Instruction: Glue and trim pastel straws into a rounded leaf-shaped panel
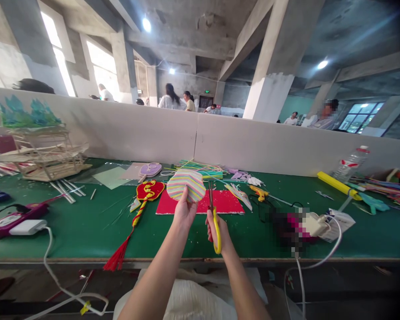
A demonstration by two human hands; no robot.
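My left hand [184, 211] pinches the lower edge of a round striped pastel disc [186, 184] and holds it upright over the green table [86, 226]. Just to its right, my right hand [216, 229] grips yellow-handled scissors [214, 222], blades pointing up beside the disc's right edge. Behind both lies a red felt sheet [225, 202]. A red and yellow knotted ornament with a red tassel [146, 195] lies to the left.
A wooden stick model [43, 153] stands at the far left, with a white charger and cable [28, 226] near the front edge. A yellow glue gun [260, 192], yellow tube [336, 183], water bottle [351, 162] and coloured strips [203, 170] lie on the table. People stand behind the grey partition [220, 142].
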